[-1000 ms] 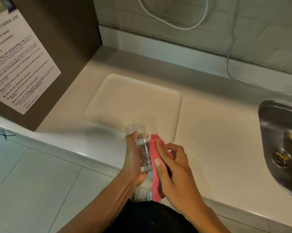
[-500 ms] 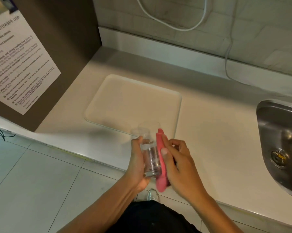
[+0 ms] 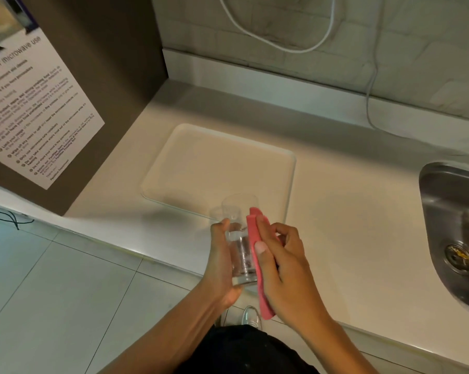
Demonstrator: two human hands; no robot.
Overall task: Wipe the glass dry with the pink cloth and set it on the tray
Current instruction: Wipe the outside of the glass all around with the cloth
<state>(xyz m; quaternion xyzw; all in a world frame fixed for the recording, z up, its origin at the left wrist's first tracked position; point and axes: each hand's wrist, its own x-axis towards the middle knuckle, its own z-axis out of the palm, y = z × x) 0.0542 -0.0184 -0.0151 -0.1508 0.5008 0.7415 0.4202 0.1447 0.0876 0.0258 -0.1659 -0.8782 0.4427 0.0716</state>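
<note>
**Glass in hand, cloth pressed to its side, tray bare**

Left hand [image 3: 222, 261] is wrapped round the clear glass [image 3: 240, 238], palm on its left side w/ fingers curled behind; the glass is held up off the counter [image 3: 349, 238], tilted so the mouth points away from the person and the thick base sits near the wrist. Right hand [image 3: 284, 268] is closed on the pink cloth [image 3: 254, 255], thumb flat along it and fingers folded over the far side, pressing the cloth vs the glass's right wall. Cloth runs as a long folded strip from near the rim down past the base, its lower end hanging below the hand.

Glass hovers over the near edge of the counter, just near of the pale tray [image 3: 201, 163], not on it. Tray lies flat on the counter, nothing in it. Steel sink [image 3: 449, 201] at far right, well apart from the hands. Printed microwave notice [image 3: 33, 103] on the dark panel at left; white cable [image 3: 276, 47] loops on the tiled wall behind.
</note>
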